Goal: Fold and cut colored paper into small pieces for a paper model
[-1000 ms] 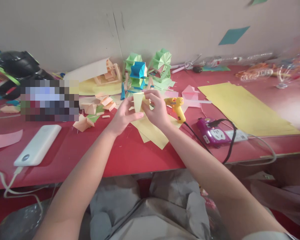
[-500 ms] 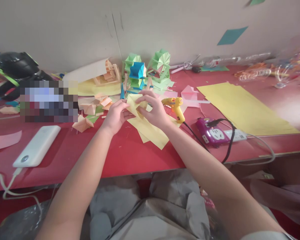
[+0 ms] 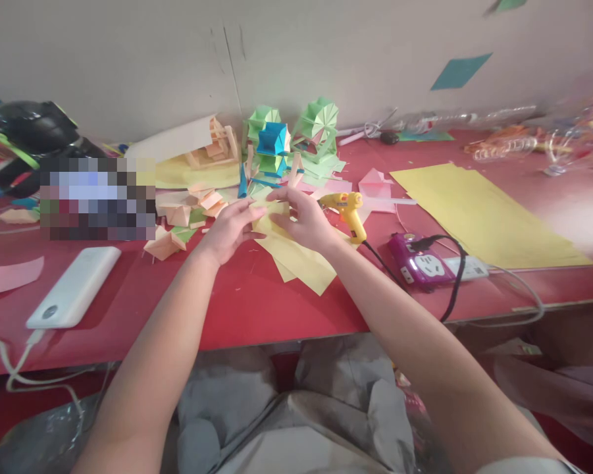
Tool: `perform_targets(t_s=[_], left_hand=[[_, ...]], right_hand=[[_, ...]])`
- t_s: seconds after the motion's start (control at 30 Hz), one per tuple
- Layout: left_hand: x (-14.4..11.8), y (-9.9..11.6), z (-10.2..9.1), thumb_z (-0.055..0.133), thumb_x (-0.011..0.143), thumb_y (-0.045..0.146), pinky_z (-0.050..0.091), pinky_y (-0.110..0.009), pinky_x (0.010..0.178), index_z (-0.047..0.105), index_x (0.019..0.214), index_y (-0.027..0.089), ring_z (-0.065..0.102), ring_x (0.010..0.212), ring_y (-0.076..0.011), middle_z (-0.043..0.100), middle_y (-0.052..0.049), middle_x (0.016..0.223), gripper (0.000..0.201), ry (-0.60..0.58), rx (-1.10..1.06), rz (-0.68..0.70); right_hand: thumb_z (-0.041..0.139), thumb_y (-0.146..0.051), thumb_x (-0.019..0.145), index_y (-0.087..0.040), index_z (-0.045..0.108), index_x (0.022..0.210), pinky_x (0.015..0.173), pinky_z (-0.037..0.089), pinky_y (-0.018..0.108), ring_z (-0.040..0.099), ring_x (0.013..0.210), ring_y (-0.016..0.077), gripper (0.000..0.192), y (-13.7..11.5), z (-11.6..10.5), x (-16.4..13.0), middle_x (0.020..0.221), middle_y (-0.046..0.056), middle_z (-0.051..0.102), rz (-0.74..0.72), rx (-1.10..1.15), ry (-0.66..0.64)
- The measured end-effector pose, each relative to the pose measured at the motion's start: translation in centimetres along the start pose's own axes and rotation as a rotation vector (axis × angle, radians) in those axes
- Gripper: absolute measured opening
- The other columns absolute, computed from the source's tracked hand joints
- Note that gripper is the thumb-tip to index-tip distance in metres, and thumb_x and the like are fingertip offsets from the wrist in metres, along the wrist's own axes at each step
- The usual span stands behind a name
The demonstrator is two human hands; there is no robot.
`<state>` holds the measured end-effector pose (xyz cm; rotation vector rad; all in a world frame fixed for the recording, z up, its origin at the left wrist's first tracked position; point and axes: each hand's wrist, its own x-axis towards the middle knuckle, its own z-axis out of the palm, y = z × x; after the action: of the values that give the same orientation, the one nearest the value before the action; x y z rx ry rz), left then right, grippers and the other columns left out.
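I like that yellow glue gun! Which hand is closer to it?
Right. The right hand is just beside the glue gun, not touching; the left hand is farther away, across the folded yellow paper.

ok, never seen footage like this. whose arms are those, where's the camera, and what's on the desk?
There is no machine here: the arms belong to a person wearing one camera on the head, looking forward and down, so you see what they see. The left hand and right hand pinch a small folded piece of yellow paper between them, just above more yellow sheets on the red table. Right of the hands lies a yellow glue gun, its cord running toward a purple power strip. Behind are folded paper models in green and blue; far left, a white power bank.
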<state>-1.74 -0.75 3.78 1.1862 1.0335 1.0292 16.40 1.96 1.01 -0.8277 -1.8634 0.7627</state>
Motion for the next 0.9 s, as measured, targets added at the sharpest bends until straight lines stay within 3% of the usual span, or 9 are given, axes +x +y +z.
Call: perform_targets(t_s=[0.13,0.4,0.63,0.8,0.9], left_hand=[[0.0,-0.2,0.1,0.083,0.065,0.032,0.057,-0.03,0.073,0.071,0.102,0.018,0.067,0.087,-0.0189,0.071,-0.004,0.096,0.042,0.005,0.108,0.047],[0.6,-0.7,-0.5,0.078,0.067,0.028,0.051,-0.03,0.073,0.074,0.082,0.017,0.065,0.079,-0.0182,0.072,-0.003,0.082,0.02,0.084,0.226,0.12],[0.6,-1.0,-0.8,0.077,0.068,0.027,0.052,-0.032,0.079,0.074,0.087,0.018,0.067,0.081,-0.0193,0.074,-0.003,0.086,0.022,0.035,0.217,0.131],[0.4,-0.7,-0.8,0.08,0.069,0.028,0.053,-0.032,0.076,0.07,0.073,0.018,0.065,0.075,-0.0182,0.068,0.0,0.072,0.015,0.013,0.275,0.113],[0.4,-0.8,-0.9,0.08,0.072,0.033,0.054,-0.032,0.078,0.072,0.078,0.018,0.065,0.076,-0.018,0.069,-0.001,0.075,0.018,-0.024,0.292,0.118]], right_hand=[[0.069,-0.027,0.082,-0.018,0.06,0.111,0.078,0.055,0.033,0.064,0.104,0.0216,0.031,0.0,0.0,0.0,0.114,0.01,0.068,0.012,0.059,0.007],[0.076,-0.053,0.079,-0.019,0.069,0.09,0.066,0.051,0.029,0.055,0.07,0.0126,0.036,0.2,0.0,0.3,0.079,0.001,0.062,0.101,0.093,0.019],[0.076,-0.054,0.079,-0.017,0.067,0.082,0.067,0.05,0.03,0.058,0.072,0.0133,0.038,0.2,-0.6,0.4,0.08,0.003,0.065,0.134,0.149,-0.027],[0.076,-0.052,0.08,-0.017,0.068,0.076,0.064,0.047,0.03,0.054,0.067,0.0122,0.035,0.1,-0.9,0.4,0.073,0.001,0.061,0.123,0.111,-0.035],[0.074,-0.049,0.081,-0.017,0.072,0.081,0.064,0.047,0.03,0.055,0.068,0.0126,0.032,0.2,-0.9,0.3,0.074,0.002,0.064,0.119,0.128,-0.061]])
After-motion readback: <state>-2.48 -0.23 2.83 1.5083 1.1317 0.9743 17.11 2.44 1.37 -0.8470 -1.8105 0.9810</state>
